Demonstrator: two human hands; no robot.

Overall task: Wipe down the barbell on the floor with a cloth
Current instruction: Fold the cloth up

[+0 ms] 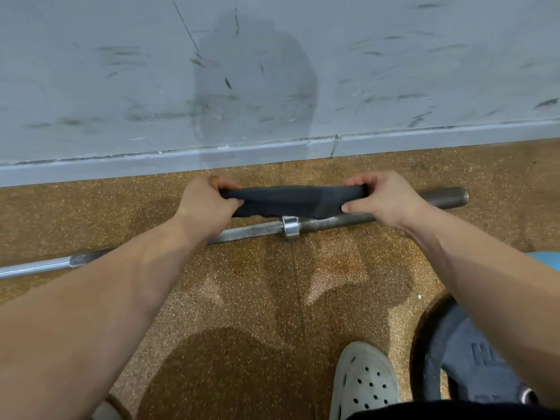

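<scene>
**Dark cloth pulled taut over the barbell by the wall**

Down at the bottom, a pale perforated clog (363,383) is planted on the speckled brown floor (242,298). Just right of it lies a dark weight plate (472,365) with raised lettering, partly hidden behind the right forearm. Both bare forearms reach forward from the bottom corners.

Out ahead lies the barbell (257,228), flat on the floor and running from the left edge up towards the right, its thicker sleeve ending well right of the hands. A shiny collar (291,227) rings the bar near the middle of the view.

Just above that collar is the cloth (291,201), dark grey and stretched sideways between two fists. The left hand (206,201) has fingers and thumb curled round the cloth's left end. The right hand (385,197) grips the right end the same way, thumb underneath. The cloth's lower edge meets the bar just right of the collar, though whether it presses on the metal I cannot tell.

Beyond the hands, a pale skirting board (181,162) runs along the floor's edge, and above it rises a grey wall (121,71), scuffed with dark marks
</scene>
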